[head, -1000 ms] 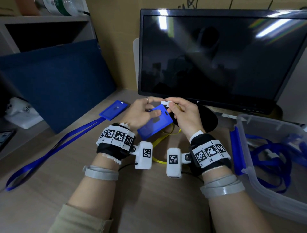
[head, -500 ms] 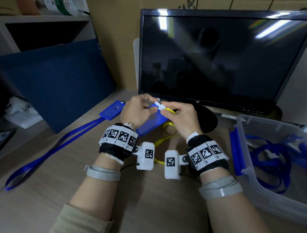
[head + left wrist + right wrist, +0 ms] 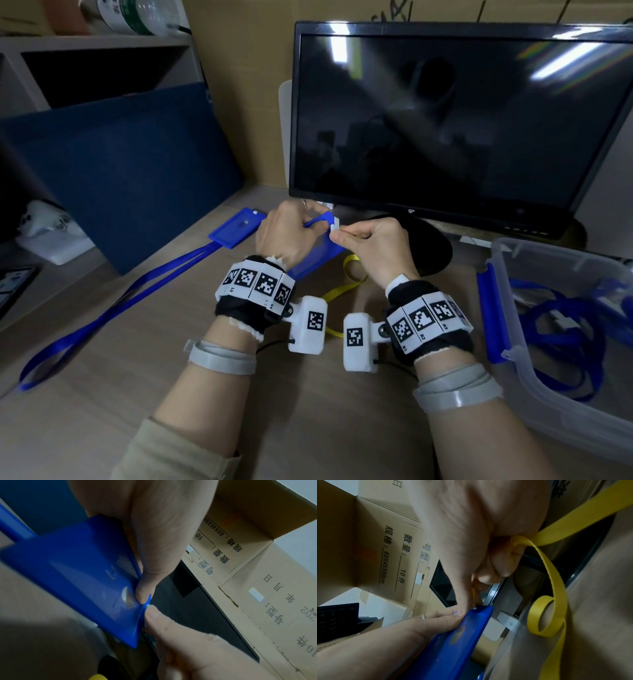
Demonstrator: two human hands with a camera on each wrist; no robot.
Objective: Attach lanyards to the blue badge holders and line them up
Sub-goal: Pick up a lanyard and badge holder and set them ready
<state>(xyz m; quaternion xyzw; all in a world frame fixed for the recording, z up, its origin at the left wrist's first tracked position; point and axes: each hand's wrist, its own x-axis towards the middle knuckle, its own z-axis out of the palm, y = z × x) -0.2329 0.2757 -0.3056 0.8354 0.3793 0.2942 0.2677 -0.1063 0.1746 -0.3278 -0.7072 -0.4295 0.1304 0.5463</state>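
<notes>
Seen from above a wooden desk [image 3: 102,428], two hands meeting just in front of a dark monitor [image 3: 455,120]. Left hand [image 3: 287,236] curled round a blue badge holder [image 3: 318,253], thumb and fingers gripping its far end, holder lifted off the desk and tilted. Right hand [image 3: 373,243] pinching a small white clip [image 3: 335,224] against the holder's top edge, with a yellow lanyard [image 3: 346,287] trailing from under the palm, curling once and running toward the near side between the wrists. From the left wrist, a fingertip [image 3: 150,614] of the other hand pressed at the holder's [image 3: 73,574] slot tab; whether the clip has snapped in, impossible to tell. From the right wrist, yellow strap [image 3: 556,588] bunched inside the curled fingers. Farther left, flat on the desk, another blue holder [image 3: 236,228] already joined to a long blue lanyard [image 3: 113,308] stretched toward the near left: apparently one finished piece. At the right, a clear plastic bin [image 3: 513,342] with more blue lanyards [image 3: 561,329] tangled inside, holders not clearly visible there. Judged progress: early, one set done, a second mid-attachment, several likely remaining, and the lining up barely begun.
</notes>
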